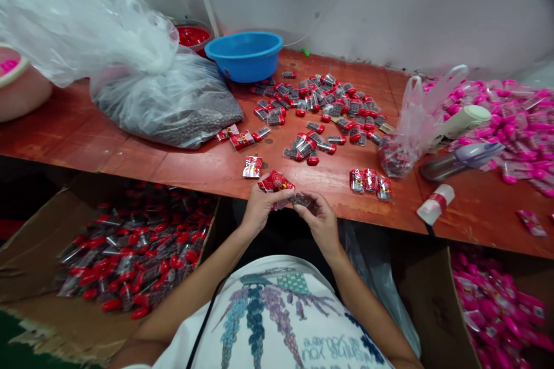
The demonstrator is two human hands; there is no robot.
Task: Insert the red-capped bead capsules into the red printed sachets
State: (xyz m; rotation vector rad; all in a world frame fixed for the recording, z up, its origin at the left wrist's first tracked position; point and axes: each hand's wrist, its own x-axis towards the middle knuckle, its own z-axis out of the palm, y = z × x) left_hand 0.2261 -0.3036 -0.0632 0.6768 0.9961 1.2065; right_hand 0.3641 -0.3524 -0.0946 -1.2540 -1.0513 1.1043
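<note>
At the table's front edge, my left hand (258, 210) is closed on a few red printed packets (277, 182), which fan out above the thumb. Beside it, the fingers of my right hand (320, 220) pinch a small clear container (300, 200) with dark contents; my fingers cover part of it. The two hands nearly touch. One more red and white packet (252, 167) lies flat just beyond my left hand. Farther back spreads a loose pile of small clear containers with red caps (314, 97), dark bits inside.
A large plastic bag of dark beads (173, 103) and a blue basin (244, 57) stand back left. To the right are three packed pieces (370, 181), a small plastic bag (402, 144) and a pink pile (511, 120). An open carton (38, 299) sits below left.
</note>
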